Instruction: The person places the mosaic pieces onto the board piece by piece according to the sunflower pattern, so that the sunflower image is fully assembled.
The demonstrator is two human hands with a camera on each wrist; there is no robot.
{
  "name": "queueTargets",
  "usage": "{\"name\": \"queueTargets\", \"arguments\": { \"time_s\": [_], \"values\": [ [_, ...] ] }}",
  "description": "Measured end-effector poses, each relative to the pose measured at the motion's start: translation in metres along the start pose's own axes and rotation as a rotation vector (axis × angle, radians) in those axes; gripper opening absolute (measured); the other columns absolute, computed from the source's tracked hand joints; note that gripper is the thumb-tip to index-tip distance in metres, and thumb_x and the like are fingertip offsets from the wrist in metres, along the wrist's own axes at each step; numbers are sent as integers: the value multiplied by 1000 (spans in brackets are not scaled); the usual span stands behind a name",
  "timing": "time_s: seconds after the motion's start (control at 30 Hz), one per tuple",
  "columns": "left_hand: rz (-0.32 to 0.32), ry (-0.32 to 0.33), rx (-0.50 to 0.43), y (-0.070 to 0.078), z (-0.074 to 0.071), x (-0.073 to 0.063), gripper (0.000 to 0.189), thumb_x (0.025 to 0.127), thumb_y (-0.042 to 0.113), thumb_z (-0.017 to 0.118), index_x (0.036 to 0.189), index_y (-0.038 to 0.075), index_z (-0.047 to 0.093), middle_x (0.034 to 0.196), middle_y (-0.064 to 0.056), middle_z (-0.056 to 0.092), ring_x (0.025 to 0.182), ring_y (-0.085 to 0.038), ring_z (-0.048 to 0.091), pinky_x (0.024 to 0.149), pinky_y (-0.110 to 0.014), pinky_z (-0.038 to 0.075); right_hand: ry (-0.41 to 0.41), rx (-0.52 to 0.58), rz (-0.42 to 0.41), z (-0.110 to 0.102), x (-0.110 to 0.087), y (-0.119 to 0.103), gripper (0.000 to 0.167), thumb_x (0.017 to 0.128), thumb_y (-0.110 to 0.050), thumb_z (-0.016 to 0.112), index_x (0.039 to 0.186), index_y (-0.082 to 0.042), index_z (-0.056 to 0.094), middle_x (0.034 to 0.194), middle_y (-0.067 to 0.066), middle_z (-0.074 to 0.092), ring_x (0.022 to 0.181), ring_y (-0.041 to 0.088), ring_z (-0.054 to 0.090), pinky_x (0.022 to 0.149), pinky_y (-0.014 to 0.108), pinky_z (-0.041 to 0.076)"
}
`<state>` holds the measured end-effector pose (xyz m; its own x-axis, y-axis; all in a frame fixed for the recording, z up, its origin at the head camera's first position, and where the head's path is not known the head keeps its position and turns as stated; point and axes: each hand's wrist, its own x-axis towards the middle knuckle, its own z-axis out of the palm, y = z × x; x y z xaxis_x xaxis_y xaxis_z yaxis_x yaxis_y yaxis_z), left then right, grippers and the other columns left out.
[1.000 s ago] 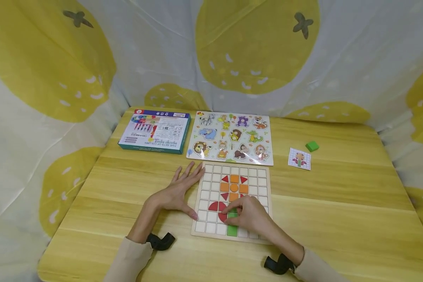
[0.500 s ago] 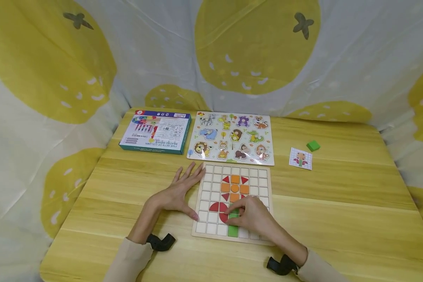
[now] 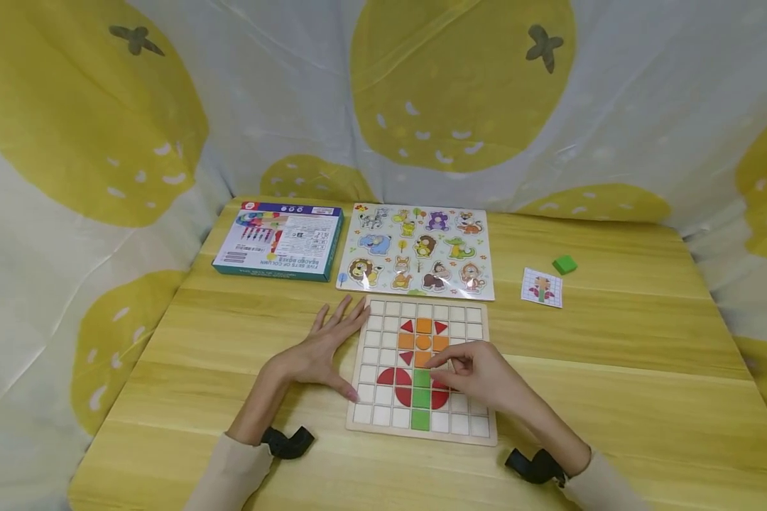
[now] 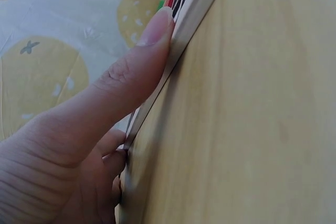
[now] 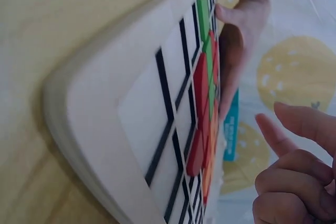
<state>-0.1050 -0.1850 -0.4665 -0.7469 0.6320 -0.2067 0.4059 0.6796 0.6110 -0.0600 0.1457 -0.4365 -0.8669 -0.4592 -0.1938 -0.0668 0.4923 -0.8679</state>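
Observation:
A square wooden grid board [image 3: 383, 421] lies before me, with a flower pattern of coloured pieces in its cells. Orange squares surround an orange round piece [image 3: 424, 343], with red triangles [image 3: 407, 326] at the corners. Below run green squares [image 3: 420, 419] in a column, flanked by red quarter-circle pieces [image 3: 403, 396]. My left hand [image 3: 319, 355] is spread at the board's left side, thumb and fingertips touching its edge. Over the board's right half hovers my right hand [image 3: 486, 376]; thumb and index finger are apart with nothing between them, the other fingers bent. It covers some pieces on the right.
Behind the board lies an animal puzzle [image 3: 415, 250], with a flat teal-edged box [image 3: 278, 241] to its left. At right are a small pattern card [image 3: 542, 287] and a loose green block [image 3: 565, 265]. A lemon-print curtain [image 3: 281, 85] closes off the table's back and sides.
My right hand has lifted from the red and green pieces and moved right, uncovering the green column and a red piece on its right. The left hand stays in place.

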Motion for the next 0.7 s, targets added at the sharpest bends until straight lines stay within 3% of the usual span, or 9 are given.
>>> {"name": "queueTargets", "arguments": {
  "time_s": [0.3, 0.5, 0.7],
  "values": [
    [1, 1, -6, 1, 0, -4, 147, 59, 56, 97, 168, 14, 8, 177, -5, -5, 162, -34, -16, 128, -62, -14, 8, -17, -3, -9, 2, 1, 16, 94, -25, 78, 103, -13, 80, 58, -6, 36, 54, 5, 32, 53, 21, 27],
    [11, 2, -3, 0, 1, -1, 145, 60, 56, 96, 168, 15, 9, 177, -4, -4, 162, -34, -15, 128, -62, -13, 42, 13, 6, -26, -1, 8, 20, 95, -23, 77, 109, -10, 79, 61, -5, 38, 55, 5, 33, 51, 20, 26],
    [24, -23, 4, 0, 1, 2, 141, 64, 58, 94, 168, 15, 9, 177, -4, -4, 162, -34, -15, 128, -64, -13, 119, 27, 11, -49, -8, 16, 31, 104, -30, 64, 122, -7, 74, 65, 2, 51, 52, 8, 40, 46, 22, 33]
  ]
}}
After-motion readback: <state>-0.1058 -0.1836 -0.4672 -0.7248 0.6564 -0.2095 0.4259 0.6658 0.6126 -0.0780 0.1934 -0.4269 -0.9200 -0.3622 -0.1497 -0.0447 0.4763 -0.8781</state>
